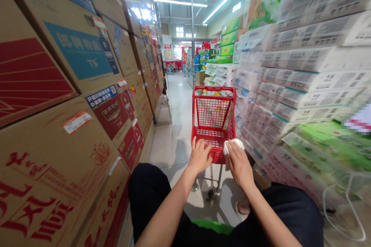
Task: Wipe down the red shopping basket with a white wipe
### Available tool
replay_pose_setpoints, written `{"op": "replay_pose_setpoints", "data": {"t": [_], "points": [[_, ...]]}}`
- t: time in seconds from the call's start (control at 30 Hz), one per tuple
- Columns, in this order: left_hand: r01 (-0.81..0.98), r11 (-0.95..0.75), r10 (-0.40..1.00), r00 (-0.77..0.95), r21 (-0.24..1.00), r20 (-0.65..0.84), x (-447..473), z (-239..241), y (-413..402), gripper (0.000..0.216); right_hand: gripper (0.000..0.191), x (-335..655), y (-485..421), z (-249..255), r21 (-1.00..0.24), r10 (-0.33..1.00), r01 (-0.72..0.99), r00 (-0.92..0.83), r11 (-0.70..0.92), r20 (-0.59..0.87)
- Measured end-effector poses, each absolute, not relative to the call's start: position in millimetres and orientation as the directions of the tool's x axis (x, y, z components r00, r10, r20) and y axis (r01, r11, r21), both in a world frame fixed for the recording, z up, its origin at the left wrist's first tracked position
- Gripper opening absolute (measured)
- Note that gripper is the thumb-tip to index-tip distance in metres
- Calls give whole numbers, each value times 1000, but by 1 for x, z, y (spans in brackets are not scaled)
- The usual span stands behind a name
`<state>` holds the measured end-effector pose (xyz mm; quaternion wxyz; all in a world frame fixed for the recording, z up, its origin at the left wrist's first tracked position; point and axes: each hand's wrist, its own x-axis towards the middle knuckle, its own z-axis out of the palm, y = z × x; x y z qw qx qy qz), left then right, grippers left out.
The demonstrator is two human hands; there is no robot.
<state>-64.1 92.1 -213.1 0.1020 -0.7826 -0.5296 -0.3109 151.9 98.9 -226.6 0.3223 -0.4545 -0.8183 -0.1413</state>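
Note:
A small red shopping cart (213, 112) stands in the aisle in front of me, its basket holding nothing that I can see. My left hand (199, 157) grips the cart's near rim with fingers curled over it. My right hand (239, 164) rests on the same rim to the right, closed on a white cloth (232, 146) bunched under the fingers. My knees in dark trousers (150, 189) show below the arms.
Stacked brown cardboard boxes (72, 96) wall the left side. Wrapped packs of tissue paper (304, 85) pile high on the right, close to the cart. The tiled aisle floor (176, 100) runs ahead toward distant shelves and a cardboard box (199, 77).

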Motion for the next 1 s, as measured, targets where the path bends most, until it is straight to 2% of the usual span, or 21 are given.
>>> {"op": "replay_pose_setpoints", "data": {"t": [0.17, 0.3, 0.53, 0.67, 0.8, 0.9, 1.0], "points": [[880, -442, 756, 260, 175, 601, -56, -215, 97, 37, 62, 108, 93, -227, 0, 617, 807, -451, 590, 645], [876, -442, 751, 242, 195, 615, -60, -215, 95, 35, 62, 117, 93, -223, 23, 616, 796, -487, 605, 619], [841, -474, 753, 235, 260, 615, -50, -214, 91, 39, 55, 144, 105, -227, -129, 682, 845, -318, 518, 658], [816, -497, 754, 239, 294, 612, -46, -211, 88, 38, 56, 116, 94, -230, -60, 634, 809, -410, 585, 655], [797, -547, 740, 317, 257, 593, -56, -210, 86, 42, 58, 120, 85, -227, -11, 641, 817, -444, 577, 627], [836, -503, 745, 290, 220, 601, -60, -214, 85, 45, 59, 145, 89, -227, -25, 683, 859, -388, 511, 619], [876, -422, 770, 210, 234, 603, -54, -218, 85, 43, 59, 158, 94, -228, -56, 705, 887, -325, 459, 631]]}}
